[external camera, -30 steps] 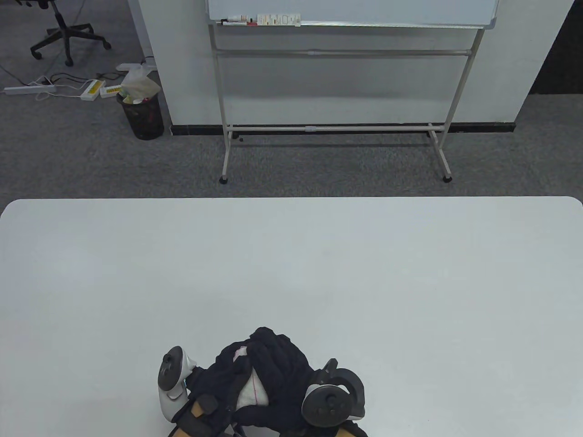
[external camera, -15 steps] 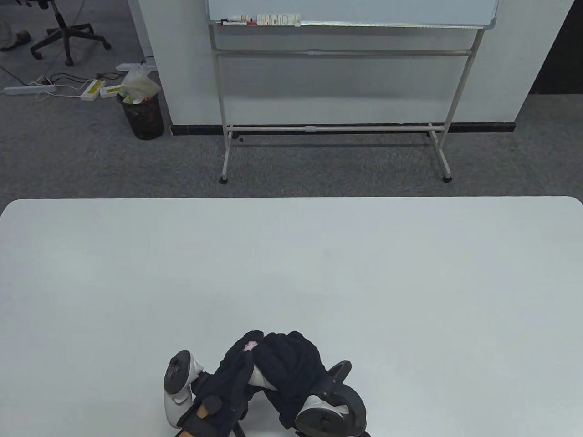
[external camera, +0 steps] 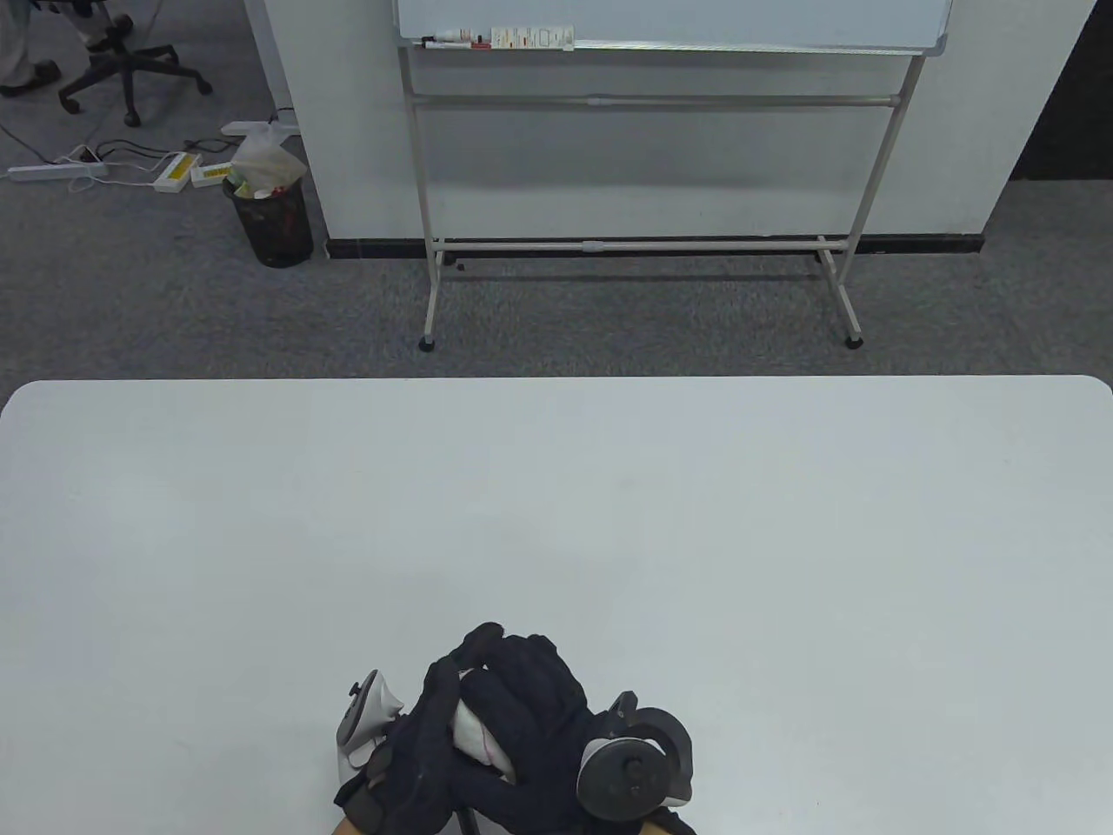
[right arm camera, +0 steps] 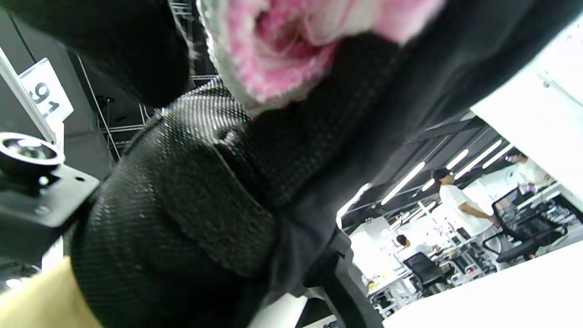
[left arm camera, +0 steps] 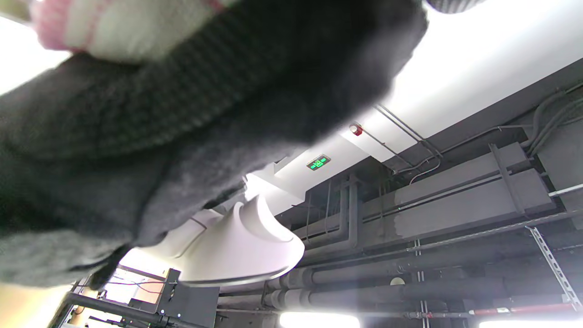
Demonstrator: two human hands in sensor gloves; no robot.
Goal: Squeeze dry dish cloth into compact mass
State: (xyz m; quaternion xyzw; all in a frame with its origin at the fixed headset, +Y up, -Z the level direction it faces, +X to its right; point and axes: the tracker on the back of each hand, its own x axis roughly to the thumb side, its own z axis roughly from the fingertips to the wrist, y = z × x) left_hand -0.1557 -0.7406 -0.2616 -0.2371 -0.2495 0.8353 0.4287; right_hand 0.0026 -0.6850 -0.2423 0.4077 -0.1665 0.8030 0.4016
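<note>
The dish cloth (external camera: 474, 735) is white with pink trim, bunched into a small wad between both gloved hands at the table's near edge. My left hand (external camera: 417, 748) grips it from the left and my right hand (external camera: 526, 704) wraps over it from the right and top. Only a small patch of cloth shows between the black gloves. In the left wrist view the cloth (left arm camera: 114, 27) sits at the top edge against the glove. In the right wrist view its pink folds (right arm camera: 291, 50) are pressed between the gloved fingers.
The white table (external camera: 556, 504) stretches away from the hands. Beyond it stand a whiteboard on a wheeled frame (external camera: 643, 174), a black waste bin (external camera: 269, 217) and an office chair (external camera: 122, 61) on grey carpet.
Both hands have closed tighter around the cloth and turned; less white cloth shows than one second ago. The left tracker has tilted and moved right.
</note>
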